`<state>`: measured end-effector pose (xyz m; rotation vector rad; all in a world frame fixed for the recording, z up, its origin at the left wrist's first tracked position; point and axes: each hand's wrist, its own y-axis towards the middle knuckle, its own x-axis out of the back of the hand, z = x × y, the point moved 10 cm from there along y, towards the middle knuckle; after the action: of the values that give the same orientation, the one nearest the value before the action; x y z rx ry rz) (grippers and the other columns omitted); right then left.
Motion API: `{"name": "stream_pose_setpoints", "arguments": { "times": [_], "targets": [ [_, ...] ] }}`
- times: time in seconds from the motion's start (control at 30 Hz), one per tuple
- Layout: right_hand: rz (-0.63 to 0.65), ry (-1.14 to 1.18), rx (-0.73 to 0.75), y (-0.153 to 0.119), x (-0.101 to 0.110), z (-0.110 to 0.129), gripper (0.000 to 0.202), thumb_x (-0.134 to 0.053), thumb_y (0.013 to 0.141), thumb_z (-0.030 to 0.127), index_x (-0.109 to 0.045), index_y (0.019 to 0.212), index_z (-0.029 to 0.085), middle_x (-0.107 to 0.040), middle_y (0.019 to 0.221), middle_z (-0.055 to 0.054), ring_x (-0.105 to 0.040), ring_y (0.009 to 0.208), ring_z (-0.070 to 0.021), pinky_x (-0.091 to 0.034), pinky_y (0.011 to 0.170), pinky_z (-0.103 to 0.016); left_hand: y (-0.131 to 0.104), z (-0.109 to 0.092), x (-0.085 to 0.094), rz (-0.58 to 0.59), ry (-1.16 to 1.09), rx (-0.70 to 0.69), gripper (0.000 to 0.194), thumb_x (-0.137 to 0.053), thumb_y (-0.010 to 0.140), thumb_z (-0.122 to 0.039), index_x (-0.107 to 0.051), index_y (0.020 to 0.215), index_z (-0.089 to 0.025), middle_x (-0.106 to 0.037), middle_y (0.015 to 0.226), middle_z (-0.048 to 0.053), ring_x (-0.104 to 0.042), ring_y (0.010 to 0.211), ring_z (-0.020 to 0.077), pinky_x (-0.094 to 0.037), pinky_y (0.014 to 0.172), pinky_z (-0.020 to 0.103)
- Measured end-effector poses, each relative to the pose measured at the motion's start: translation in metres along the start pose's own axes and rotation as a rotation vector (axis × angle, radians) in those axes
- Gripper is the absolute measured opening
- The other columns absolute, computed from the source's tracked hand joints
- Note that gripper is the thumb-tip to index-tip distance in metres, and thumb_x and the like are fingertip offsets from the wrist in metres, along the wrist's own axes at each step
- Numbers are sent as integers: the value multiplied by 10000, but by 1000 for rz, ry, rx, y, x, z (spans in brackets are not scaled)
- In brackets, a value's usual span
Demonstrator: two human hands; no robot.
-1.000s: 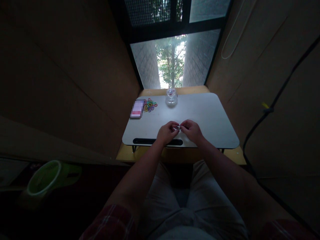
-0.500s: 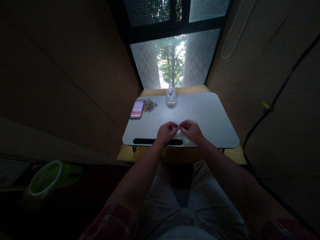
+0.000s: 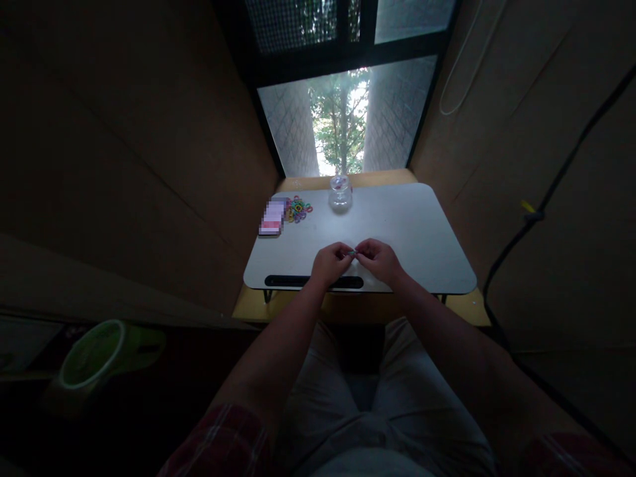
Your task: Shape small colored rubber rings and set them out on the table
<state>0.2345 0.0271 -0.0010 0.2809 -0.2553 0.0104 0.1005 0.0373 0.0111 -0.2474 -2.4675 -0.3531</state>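
My left hand (image 3: 332, 262) and my right hand (image 3: 378, 260) meet over the near middle of the white lap desk (image 3: 412, 228). The fingers of both are pinched together. A small greenish thing (image 3: 352, 252) shows between the fingertips, mostly covered and too small to name. Beyond my hands stands a clear jar (image 3: 340, 196), upright, with a little colour near its top. Off to the left lies a heap of small coloured rings that look like hair ties (image 3: 299, 209).
Beside the rings a phone (image 3: 273, 217) lies at the desk's left edge. A dark slot (image 3: 288, 281) runs along the near side. On the lower left is a green basket (image 3: 94, 354). A black cable (image 3: 517, 232) hangs at the right, and a window (image 3: 342, 119) is behind.
The fingertips have shifted slightly, and the small thing between them now shows green. The jar, phone and rings stay where they were.
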Motion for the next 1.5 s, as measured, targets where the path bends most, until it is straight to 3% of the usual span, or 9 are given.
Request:
{"name": "stream_pose_setpoints", "arguments": {
  "times": [0.3, 0.57, 0.87, 1.5],
  "targets": [
    [-57, -153, 4, 0, 8, 5, 131, -597, 747, 314, -625, 761, 187, -635, 676, -12, -557, 605, -139, -429, 566, -262, -2, -2, 1, -7, -87, -17, 214, -608, 756, -334, -669, 893, -181, -653, 721, -1, -538, 599, 91, -416, 574, 211],
    [-58, -152, 1, 1, 7, -4, 123, -595, 762, 309, -615, 767, 188, -640, 676, -9, -557, 599, -140, -428, 565, -262, -1, 1, 1, -17, -107, 3, 192, -583, 779, -339, -652, 843, -172, -643, 710, -3, -542, 617, 92, -413, 579, 211],
    [-68, -78, 42, 0, 8, 4, 170, -595, 760, 314, -643, 843, 175, -671, 754, -25, -581, 650, -139, -454, 616, -259, 1, 8, -3, 9, -58, 11, 197, -568, 793, -355, -637, 814, -172, -646, 702, -7, -544, 600, 93, -399, 573, 220],
    [-57, -169, 12, 0, 9, 1, 136, -549, 795, 288, -625, 784, 176, -621, 649, 0, -529, 594, -126, -396, 566, -243, -1, 3, -3, 7, -34, 6, 172, -597, 774, -344, -634, 810, -180, -652, 706, -9, -550, 601, 94, -394, 567, 222]
  ]
}}
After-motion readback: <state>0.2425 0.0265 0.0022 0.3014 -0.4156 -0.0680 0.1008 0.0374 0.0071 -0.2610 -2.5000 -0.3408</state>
